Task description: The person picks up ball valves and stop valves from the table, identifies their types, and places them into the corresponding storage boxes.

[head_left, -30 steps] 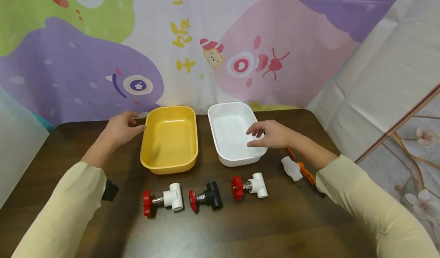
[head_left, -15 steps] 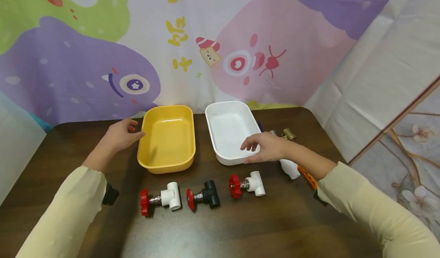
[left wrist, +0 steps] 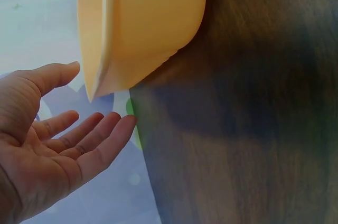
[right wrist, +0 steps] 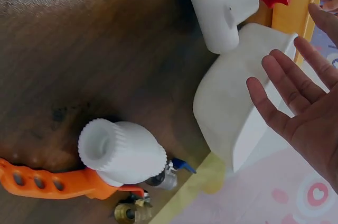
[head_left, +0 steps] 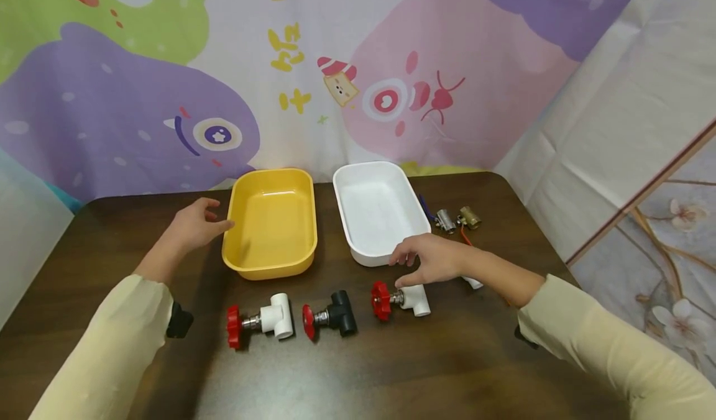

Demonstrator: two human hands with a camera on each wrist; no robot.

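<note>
Printed cloth [head_left: 302, 78] hangs at twelve o'clock behind the wooden table [head_left: 391, 370]; left hand [head_left: 192, 224], fingers apart, beside the yellow tray [head_left: 274, 272] at nine; right hand [head_left: 433, 258], fingers apart, near the white valve [head_left: 415, 302] at five

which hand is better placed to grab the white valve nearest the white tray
Likely the right hand: empty and close to that white valve; the left hand is farther, by the yellow tray.

- The left arm [head_left: 158, 258] extends forward, angled inward, sleeved to the forearm.
- The left hand [head_left: 196, 224] is relaxed, fingers loosely bent, thumb apart.
- The right arm [head_left: 500, 273] slants in from the right, likewise sleeved.
- The right hand [head_left: 436, 257] has its fingers parted and gently bent.
</note>
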